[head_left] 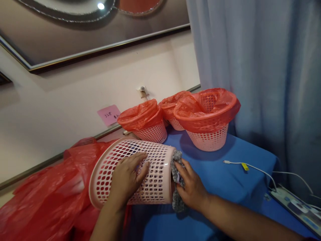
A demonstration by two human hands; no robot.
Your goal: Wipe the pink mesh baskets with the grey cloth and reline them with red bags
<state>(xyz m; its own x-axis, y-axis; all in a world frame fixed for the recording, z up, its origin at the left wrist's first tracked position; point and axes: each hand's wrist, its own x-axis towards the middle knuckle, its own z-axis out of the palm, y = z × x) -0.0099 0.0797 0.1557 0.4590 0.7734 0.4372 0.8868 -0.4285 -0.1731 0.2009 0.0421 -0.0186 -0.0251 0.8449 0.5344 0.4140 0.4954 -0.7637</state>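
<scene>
A pale pink perforated plastic basket (155, 174) lies on its side, mouth to the left and base to the right. My left hand (129, 172) rests on its near side, fingers stretched out over the holes and thumb apart. Against the base, my right hand (190, 185) pinches a fuzzy grey cloth (177, 157), part of which hangs below the fingers. The basket's inner side is mostly hidden.
Behind stand three pink baskets lined with red plastic bags: left (152, 132), middle (178, 124) and right (208, 139). Loose red plastic bags (50, 197) heap at left. A white cable (260, 170) crosses the blue tablecloth (240, 150) toward a power strip (298, 207).
</scene>
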